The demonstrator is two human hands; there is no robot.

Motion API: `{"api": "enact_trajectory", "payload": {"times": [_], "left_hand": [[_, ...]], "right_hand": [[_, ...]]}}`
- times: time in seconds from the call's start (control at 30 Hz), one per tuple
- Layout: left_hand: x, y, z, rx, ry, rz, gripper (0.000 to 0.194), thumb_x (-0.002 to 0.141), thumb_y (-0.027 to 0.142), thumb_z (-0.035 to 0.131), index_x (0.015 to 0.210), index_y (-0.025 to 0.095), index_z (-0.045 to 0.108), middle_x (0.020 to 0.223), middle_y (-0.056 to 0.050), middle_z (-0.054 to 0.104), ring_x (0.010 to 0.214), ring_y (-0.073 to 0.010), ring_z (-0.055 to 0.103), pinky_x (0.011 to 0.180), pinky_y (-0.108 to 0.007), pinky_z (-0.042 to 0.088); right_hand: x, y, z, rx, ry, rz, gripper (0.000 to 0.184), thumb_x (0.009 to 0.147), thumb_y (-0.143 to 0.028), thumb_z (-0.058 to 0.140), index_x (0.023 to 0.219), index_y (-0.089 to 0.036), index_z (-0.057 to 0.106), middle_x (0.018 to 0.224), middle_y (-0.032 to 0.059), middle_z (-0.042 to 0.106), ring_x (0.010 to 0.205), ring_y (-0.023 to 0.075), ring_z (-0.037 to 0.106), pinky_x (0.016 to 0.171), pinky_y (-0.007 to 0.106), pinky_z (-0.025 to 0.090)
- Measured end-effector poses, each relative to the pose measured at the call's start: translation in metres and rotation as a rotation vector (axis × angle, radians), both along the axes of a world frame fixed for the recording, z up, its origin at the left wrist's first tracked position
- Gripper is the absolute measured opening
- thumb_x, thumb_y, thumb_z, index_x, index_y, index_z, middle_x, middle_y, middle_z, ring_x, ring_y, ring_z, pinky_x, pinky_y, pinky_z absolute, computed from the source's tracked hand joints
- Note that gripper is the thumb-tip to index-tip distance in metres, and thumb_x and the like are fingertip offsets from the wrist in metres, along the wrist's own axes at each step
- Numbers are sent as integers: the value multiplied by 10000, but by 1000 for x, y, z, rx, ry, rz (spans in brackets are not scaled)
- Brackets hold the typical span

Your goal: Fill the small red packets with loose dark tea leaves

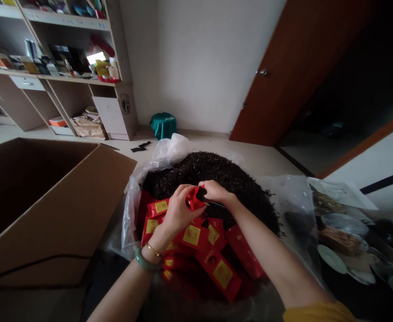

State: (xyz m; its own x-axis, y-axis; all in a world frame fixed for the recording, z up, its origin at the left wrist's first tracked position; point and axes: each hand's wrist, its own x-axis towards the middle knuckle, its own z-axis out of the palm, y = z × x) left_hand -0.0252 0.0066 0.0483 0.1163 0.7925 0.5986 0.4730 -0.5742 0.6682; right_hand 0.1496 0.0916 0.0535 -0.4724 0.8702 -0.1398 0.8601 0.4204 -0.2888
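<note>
My left hand (178, 210) is wrapped round a small red packet (195, 199), whose mouth gapes toward the right with something dark inside it. At that mouth, the bent fingers of my right hand (216, 192) pinch its upper edge. A thin dark shiny thing (217, 204) shows just under my right hand; its kind is unclear. Behind both hands rises a large heap of dark, dry, tea-like leaves (216, 167) in a clear plastic bag (129, 223). Below them lie several red packets with yellow labels (221, 273), piled over one another.
A big open cardboard box (92, 201) stands on the left. To the right are bowls and lids (332, 258) near a plastic sheet (290, 192). A green-covered stool-like object (163, 125) sits by the wall, between shelves (116, 112) and a brown door (270, 89).
</note>
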Motion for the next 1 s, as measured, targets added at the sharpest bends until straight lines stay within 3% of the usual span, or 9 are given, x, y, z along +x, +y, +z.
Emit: {"api": "enact_trajectory", "payload": {"times": [0.13, 0.27, 0.4, 0.57, 0.67, 0.83, 1.0], "left_hand": [[6, -2, -3, -10, -16, 10, 412, 652, 255, 781, 1032, 184, 637, 967, -56, 631, 835, -184, 639, 717, -301, 557], [18, 1, -1, -70, 14, 14, 441, 649, 253, 784, 1058, 176, 640, 958, -53, 635, 802, -176, 638, 718, -298, 554], [35, 3, 11, -93, 129, 10, 556, 632, 260, 792, 1153, 163, 623, 992, -77, 644, 876, -221, 630, 810, -356, 540], [43, 0, 16, -159, 176, -43, 630, 633, 258, 786, 1229, 165, 600, 1026, -77, 623, 902, -218, 616, 844, -357, 526], [40, 1, 11, -216, 169, -63, 616, 641, 248, 778, 1228, 171, 607, 1008, -60, 607, 879, -197, 613, 816, -331, 531], [38, 9, 2, -213, 152, -98, 534, 660, 223, 771, 1176, 171, 645, 952, -43, 598, 855, -182, 605, 809, -316, 528], [36, 16, -3, -185, 159, -88, 524, 663, 236, 770, 1171, 186, 651, 960, -47, 608, 854, -185, 611, 806, -321, 532]], "right_hand": [[24, -6, 26, 53, 255, -158, 317, 709, -178, 657, 1025, -160, 637, 920, 47, 703, 847, 191, 648, 755, 271, 489], [43, -29, 49, -111, 751, -211, 392, 628, -277, 736, 985, -174, 608, 856, 27, 679, 764, 172, 642, 657, 275, 528], [51, -56, 71, -179, 931, -228, 418, 584, -316, 755, 950, -194, 592, 856, 28, 671, 717, 169, 641, 614, 286, 542], [56, -73, 78, -107, 949, -249, 365, 596, -256, 730, 938, -200, 615, 872, 30, 684, 742, 169, 651, 685, 292, 546], [56, -76, 66, -58, 920, -241, 330, 600, -205, 705, 924, -195, 643, 876, 22, 697, 811, 177, 657, 766, 297, 527], [53, -75, 47, 13, 818, -211, 304, 637, -146, 665, 935, -199, 681, 870, 7, 699, 806, 171, 645, 759, 293, 501], [48, -70, 60, 147, 565, -123, 280, 660, -69, 665, 903, -205, 701, 904, 16, 668, 821, 155, 628, 770, 274, 474]]}}
